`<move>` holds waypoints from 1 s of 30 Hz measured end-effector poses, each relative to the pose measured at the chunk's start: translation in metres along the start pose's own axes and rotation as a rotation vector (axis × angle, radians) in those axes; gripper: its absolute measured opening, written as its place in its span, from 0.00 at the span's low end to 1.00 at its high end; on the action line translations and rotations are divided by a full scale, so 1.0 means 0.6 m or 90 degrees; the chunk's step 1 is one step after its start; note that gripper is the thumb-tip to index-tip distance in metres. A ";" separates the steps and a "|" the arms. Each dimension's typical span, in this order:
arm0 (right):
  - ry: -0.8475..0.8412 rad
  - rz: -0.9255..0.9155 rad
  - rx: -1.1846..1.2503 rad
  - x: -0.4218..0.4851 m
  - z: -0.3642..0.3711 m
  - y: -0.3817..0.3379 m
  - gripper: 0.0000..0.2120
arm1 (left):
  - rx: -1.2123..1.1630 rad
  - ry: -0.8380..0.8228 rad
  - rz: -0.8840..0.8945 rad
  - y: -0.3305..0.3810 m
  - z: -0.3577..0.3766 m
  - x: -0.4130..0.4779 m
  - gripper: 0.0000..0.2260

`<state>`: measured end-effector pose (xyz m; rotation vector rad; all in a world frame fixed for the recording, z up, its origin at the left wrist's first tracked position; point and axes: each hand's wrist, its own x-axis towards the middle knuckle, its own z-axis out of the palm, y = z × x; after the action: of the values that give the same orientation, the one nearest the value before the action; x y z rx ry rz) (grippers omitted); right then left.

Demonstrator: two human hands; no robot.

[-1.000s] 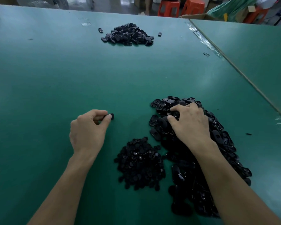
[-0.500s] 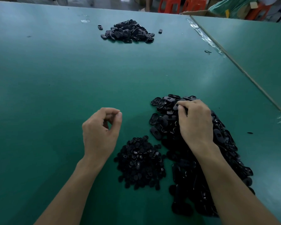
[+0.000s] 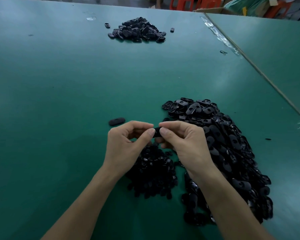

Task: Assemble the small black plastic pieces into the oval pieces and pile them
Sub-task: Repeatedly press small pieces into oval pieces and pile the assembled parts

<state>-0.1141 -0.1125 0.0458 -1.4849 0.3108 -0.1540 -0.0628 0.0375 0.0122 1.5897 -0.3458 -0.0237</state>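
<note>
The small black plastic piece pinched between both thumbs is mostly covered, its shape too hidden to tell.

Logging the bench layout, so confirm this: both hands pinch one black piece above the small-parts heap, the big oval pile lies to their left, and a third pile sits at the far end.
One detail is wrong. In the head view the big oval pile lies to the right of the hands, not the left. The rest holds: left hand and right hand pinch one black piece above the small-parts heap, and the third pile sits at the far end.

Left hand, right hand pinched together
</note>
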 end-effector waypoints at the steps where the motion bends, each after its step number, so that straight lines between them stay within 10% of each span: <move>1: -0.003 0.000 -0.004 -0.001 0.000 0.001 0.06 | -0.017 0.001 -0.011 0.000 0.000 0.000 0.03; 19: -0.069 -0.143 -0.228 0.010 0.004 -0.009 0.14 | 0.008 0.010 0.041 -0.003 -0.008 0.004 0.10; 30: -0.139 -0.076 -0.758 0.004 -0.009 -0.025 0.07 | -0.094 0.113 0.000 -0.012 -0.011 0.009 0.11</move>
<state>-0.1124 -0.1196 0.0602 -2.6763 0.1177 0.1387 -0.0548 0.0430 0.0066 1.4336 -0.2012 0.0891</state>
